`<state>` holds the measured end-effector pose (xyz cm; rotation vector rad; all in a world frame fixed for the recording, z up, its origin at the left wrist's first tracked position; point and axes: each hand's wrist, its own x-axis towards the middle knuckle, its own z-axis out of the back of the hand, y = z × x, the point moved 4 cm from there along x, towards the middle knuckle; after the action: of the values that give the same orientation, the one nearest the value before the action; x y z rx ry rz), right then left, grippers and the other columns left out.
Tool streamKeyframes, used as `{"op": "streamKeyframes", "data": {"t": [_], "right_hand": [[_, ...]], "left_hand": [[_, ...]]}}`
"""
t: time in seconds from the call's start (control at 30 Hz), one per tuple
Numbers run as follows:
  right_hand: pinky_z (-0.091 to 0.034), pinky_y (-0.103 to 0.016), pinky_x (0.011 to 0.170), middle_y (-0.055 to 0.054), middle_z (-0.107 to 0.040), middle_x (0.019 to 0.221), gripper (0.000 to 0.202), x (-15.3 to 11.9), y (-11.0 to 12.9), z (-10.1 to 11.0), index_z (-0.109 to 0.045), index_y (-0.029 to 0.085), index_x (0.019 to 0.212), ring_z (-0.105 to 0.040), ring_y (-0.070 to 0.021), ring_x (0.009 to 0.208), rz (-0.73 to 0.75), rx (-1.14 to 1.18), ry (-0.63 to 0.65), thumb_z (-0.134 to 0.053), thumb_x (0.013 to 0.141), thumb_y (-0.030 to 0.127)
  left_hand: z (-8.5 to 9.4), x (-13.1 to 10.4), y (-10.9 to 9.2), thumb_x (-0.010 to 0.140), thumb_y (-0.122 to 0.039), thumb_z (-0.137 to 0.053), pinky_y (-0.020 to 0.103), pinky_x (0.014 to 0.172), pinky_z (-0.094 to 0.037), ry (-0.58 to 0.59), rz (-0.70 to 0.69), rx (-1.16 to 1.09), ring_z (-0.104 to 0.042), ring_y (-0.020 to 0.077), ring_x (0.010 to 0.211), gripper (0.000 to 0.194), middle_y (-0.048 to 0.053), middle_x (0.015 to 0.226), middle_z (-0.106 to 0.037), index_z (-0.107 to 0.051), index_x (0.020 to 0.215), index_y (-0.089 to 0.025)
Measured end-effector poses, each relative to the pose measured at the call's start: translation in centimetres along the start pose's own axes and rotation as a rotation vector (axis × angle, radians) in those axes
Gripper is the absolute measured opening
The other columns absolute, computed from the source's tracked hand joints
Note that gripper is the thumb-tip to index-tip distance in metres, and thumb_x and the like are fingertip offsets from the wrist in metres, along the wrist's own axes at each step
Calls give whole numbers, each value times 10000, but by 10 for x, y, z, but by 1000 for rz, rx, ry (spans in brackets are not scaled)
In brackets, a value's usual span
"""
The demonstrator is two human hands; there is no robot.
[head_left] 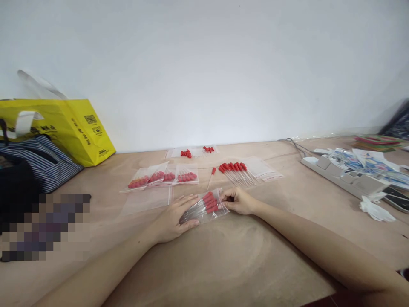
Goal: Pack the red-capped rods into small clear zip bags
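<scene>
Head view: left hand (175, 218) holds the bag (220, 209) of red-topped droppers (209, 202) on the table (204, 260); right hand (237, 201) pinches its end, fingertips partly hidden. The yellow bag (73, 128) is cut off.

A plain white wall (204, 76) rises behind the brown bench (223, 264), whose far edge meets it. Soft, even light covers both; dark red floor (340, 298) shows at bottom right.
</scene>
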<state>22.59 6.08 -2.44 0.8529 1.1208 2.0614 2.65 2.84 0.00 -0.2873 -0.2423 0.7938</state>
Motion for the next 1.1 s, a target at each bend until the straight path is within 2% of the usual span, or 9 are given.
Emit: {"op": "streamKeyframes", "data": {"t": [0.13, 0.3, 0.4, 0.47, 0.57, 0.67, 0.93, 1.0, 1.1], "right_hand": [[-314, -177, 468, 44, -457, 532, 234, -4, 6, 0, -517, 135, 603, -375, -54, 487, 37, -100, -31, -589, 725, 321], [-376, -206, 554, -13, -602, 684, 167, 7, 12, 19, -594, 132, 755, -512, -98, 597, 26, -238, 65, -517, 771, 279], [-362, -242, 631, -46, -623, 745, 152, 30, 16, 41, -613, 132, 814, -531, -132, 687, 51, -613, -110, -483, 781, 202], [-328, -281, 699, -71, -622, 819, 175, 49, 17, 44, -621, 150, 877, -517, -164, 787, 102, -919, -151, -481, 772, 153], [-281, -321, 727, -94, -606, 866, 174, 73, 15, 30, -625, 168, 878, -476, -195, 860, 229, -1259, 31, -477, 789, 153], [-261, -339, 727, -89, -604, 828, 158, 84, 11, 18, -613, 163, 823, -458, -205, 851, 332, -1429, 222, -456, 811, 160], [-232, -325, 742, -55, -605, 837, 162, 63, 5, 42, -571, 195, 813, -455, -179, 832, 280, -1484, 302, -421, 818, 132], [-233, -323, 723, -65, -602, 818, 147, 53, 5, 48, -573, 178, 803, -457, -185, 835, 251, -1455, 263, -434, 798, 131], [-240, -321, 716, -77, -594, 893, 169, 46, 11, 49, -577, 168, 864, -460, -191, 867, 201, -1335, 96, -431, 784, 143]], "left_hand": [[0, 0, 1, 826, -423, -474, 395, 1016, -274, -8, -6, 1, -287, 222, 1254, 538, 61, 1358, -349, -334, 1298, -205], [0, 1, 1, 824, -430, -476, 399, 1019, -265, -4, -6, 7, -296, 224, 1249, 539, 65, 1355, -354, -344, 1294, -204], [0, 1, 1, 828, -437, -466, 400, 1022, -260, 4, -1, 1, -281, 220, 1257, 538, 57, 1362, -343, -337, 1301, -215], [0, 0, 1, 830, -444, -461, 401, 1021, -262, 7, 5, -2, -275, 220, 1260, 536, 52, 1365, -337, -337, 1301, -222], [0, 0, 1, 833, -445, -456, 411, 1021, -258, 16, 14, 5, -274, 221, 1260, 529, 50, 1369, -331, -339, 1300, -227], [0, 0, 0, 833, -440, -456, 425, 1021, -250, 23, 2, 15, -285, 224, 1255, 529, 60, 1366, -334, -335, 1302, -227], [1, -2, 3, 845, -432, -444, 439, 1009, -267, 40, -72, 36, -273, 242, 1259, 529, 72, 1380, -305, -317, 1315, -225], [3, -1, 3, 849, -439, -437, 440, 1012, -260, 86, -102, 58, -253, 243, 1268, 527, 60, 1384, -296, -307, 1320, -240], [9, 3, 0, 853, -437, -440, 453, 1030, -206, 154, -175, 84, -244, 241, 1272, 517, 28, 1379, -308, -286, 1324, -290]]}}
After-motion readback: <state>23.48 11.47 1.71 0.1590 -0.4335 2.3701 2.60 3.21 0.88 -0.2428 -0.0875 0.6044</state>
